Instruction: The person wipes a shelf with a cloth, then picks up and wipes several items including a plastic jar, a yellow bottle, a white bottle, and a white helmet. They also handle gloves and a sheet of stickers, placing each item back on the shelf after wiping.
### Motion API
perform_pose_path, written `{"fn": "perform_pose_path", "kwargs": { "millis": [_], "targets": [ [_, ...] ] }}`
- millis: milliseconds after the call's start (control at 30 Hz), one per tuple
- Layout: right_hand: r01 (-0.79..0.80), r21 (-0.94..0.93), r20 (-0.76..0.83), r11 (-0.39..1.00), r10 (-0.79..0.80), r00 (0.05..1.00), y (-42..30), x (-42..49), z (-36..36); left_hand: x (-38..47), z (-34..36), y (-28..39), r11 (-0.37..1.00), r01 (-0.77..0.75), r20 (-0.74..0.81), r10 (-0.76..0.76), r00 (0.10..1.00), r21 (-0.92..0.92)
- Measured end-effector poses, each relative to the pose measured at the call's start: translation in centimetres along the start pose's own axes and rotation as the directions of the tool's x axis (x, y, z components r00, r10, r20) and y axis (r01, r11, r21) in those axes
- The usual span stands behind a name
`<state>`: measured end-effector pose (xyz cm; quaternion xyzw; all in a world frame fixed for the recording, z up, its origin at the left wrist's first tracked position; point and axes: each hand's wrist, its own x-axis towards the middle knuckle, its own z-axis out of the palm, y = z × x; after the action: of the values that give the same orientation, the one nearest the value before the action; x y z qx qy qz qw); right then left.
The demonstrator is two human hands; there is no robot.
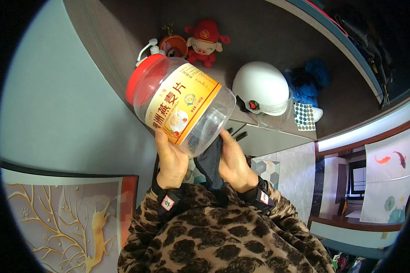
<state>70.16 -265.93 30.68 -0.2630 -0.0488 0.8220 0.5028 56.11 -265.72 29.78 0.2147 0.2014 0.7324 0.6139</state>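
Note:
A clear plastic oatmeal jar (222, 102) with a yellow printed label and a red lid (134, 80) is held up in front of me, tilted with the lid to the upper left. My left hand (173, 162) grips its lower end, thumb on the near side and the fingers mostly hidden behind. On the other side, my right hand (237, 165) holds a dark cloth (210, 167) against the jar's base; part of the cloth hangs down towards my body. Through the clear wall the jar looks empty, apart from the dark cloth seen at its base.
Behind the jar, a cabinet niche holds a white pump top (153, 47), an orange pot (174, 46), a red-hatted plush pig (204, 46) and a white helmet (259, 87). A blue bundle (305, 88) and a sheet of round stickers (304, 116) lie right of it. A wall (61, 102) stands left.

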Motion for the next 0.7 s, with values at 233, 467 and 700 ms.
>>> {"fn": "perform_pose_path", "kwargs": {
  "millis": [233,467,700],
  "targets": [
    [-0.095,-0.109,0.115,0.990,0.107,0.988,0.8,-3.1,1.9,0.7,-1.9,0.0,0.816,-0.405,0.051,0.423,0.904,0.412],
    [0.211,-0.391,0.153,0.896,-0.163,0.975,1.1,-3.3,2.2,-0.2,-3.3,-0.4,0.260,-0.644,0.440,0.547,0.712,0.719],
    [0.611,-0.746,0.504,0.264,-0.375,0.778,-2.2,-2.2,-1.2,-2.3,-0.8,1.4,0.288,-0.743,0.577,0.484,0.657,0.604]
  ]
}}
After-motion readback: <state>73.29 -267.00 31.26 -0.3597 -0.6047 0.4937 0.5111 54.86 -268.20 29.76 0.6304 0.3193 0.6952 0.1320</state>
